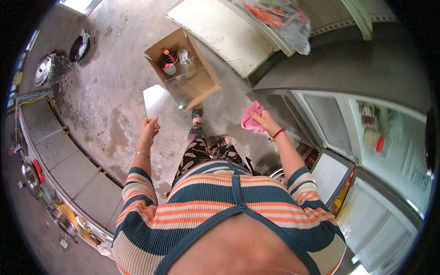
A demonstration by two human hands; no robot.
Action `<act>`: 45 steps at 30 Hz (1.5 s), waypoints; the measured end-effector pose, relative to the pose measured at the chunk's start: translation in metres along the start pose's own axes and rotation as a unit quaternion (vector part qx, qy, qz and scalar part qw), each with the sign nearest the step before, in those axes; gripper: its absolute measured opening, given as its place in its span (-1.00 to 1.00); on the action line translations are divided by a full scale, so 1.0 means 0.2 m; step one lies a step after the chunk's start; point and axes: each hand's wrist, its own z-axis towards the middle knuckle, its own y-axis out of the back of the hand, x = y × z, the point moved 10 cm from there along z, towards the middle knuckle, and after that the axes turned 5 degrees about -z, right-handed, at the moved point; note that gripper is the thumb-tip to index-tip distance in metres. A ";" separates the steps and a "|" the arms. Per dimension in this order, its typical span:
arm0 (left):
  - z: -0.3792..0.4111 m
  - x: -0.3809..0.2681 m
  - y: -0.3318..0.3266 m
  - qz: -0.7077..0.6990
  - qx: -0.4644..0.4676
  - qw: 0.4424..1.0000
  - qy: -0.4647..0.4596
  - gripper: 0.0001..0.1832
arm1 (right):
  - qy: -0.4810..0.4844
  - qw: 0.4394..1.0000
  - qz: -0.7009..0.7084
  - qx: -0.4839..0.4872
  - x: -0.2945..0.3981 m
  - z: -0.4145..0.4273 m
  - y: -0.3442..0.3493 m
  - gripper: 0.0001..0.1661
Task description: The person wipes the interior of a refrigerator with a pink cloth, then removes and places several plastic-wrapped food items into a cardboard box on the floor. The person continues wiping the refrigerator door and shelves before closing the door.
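Note:
A clear, flat panel, glass or plastic, spans the space between my hands, with a bright reflection at its left end. My left hand grips its left edge between thumb and fingers. In my right hand is a bunched pink cloth, at the panel's right edge; whether the fingers also pinch the panel through the cloth is hidden. Through the panel shows part of an open cardboard box on the floor, holding a dark bottle with a red cap, a white red-capped bottle and a clear plastic bag.
At right a refrigerator stands open, its door swung out and food inside. A white panel-like surface lies beyond the box. A tiled counter with metal pans runs along the left. A metal lid and black pan are at upper left.

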 end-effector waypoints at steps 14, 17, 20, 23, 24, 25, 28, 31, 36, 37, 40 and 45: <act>0.93 0.37 0.12 -0.111 -0.197 0.974 0.035 -0.55 | -0.118 0.968 -0.201 0.094 -0.40 1.53 0.10 -0.49; 1.12 0.49 0.13 -0.114 -0.236 0.964 0.037 -0.56 | -0.122 0.968 -0.198 0.098 -0.49 1.77 0.07 -0.51; 1.31 0.57 0.13 -0.103 -0.253 0.962 0.018 -0.59 | -0.098 0.968 -0.210 0.093 -0.60 2.00 0.10 -0.51; 1.45 0.63 0.18 -0.102 -0.261 0.960 0.001 -0.62 | -0.095 0.952 -0.273 0.098 -0.60 2.11 0.07 -0.55; 1.47 0.64 0.17 -0.099 -0.267 0.959 0.000 -0.63 | -0.092 0.948 -0.290 0.096 -0.61 2.12 0.08 -0.48; 1.50 0.64 0.16 -0.096 -0.273 0.957 -0.002 -0.64 | -0.095 0.939 -0.316 0.095 -0.62 2.14 0.10 -0.47; 1.60 0.67 0.14 -0.116 -0.256 0.959 -0.033 -0.68 | -0.107 0.901 -0.412 0.079 -0.63 2.19 0.16 -0.39; 1.62 0.70 0.14 -0.093 -0.248 0.964 -0.016 -0.68 | -0.105 0.854 -0.506 0.065 -0.58 2.21 0.15 -0.36; 1.62 0.73 0.15 -0.076 -0.263 0.962 0.001 -0.66 | -0.092 0.772 -0.625 0.064 -0.44 2.19 0.10 -0.40; 1.63 0.73 0.16 -0.072 -0.270 0.960 -0.001 -0.66 | -0.083 0.755 -0.647 0.065 -0.42 2.19 0.11 -0.43; 1.62 0.75 0.20 -0.094 -0.262 0.960 -0.007 -0.64 | -0.076 0.761 -0.644 0.007 -0.34 2.17 0.17 -0.48; 1.62 0.75 0.25 -0.004 -0.276 0.961 -0.018 -0.60 | -0.089 0.860 -0.490 -0.109 -0.33 2.26 0.34 -0.35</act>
